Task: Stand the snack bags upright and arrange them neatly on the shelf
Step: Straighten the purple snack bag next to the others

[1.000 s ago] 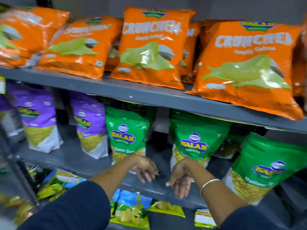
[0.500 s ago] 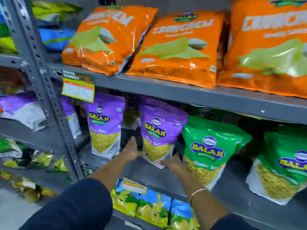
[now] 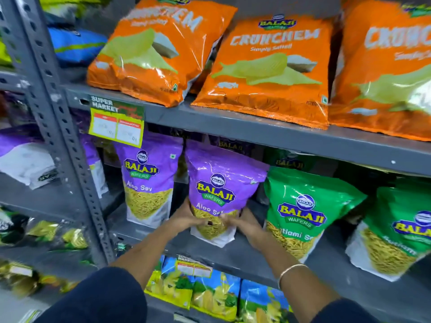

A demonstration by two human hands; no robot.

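Observation:
A purple Aloo Sev bag [image 3: 221, 183] stands on the grey middle shelf [image 3: 245, 255], leaning slightly. My left hand [image 3: 186, 217] grips its lower left side and my right hand [image 3: 247, 226] grips its lower right side. A second purple Aloo Sev bag [image 3: 149, 180] stands upright just to the left. To the right stand two green Ratlami Sev bags, one close [image 3: 300, 213] and one at the frame's edge [image 3: 396, 234]. More bags show dimly behind the front row.
Orange Crunchem bags [image 3: 268, 71] lie tilted on the upper shelf [image 3: 233, 122]. A price tag [image 3: 116, 122] hangs from that shelf's edge. A perforated grey upright [image 3: 60, 127] divides off the left bay. Blue and yellow bags [image 3: 210, 292] fill the shelf below.
The view has swung left from the green bags to the purple ones. Both hands rose from the shelf's front edge and closed on the right purple bag's base.

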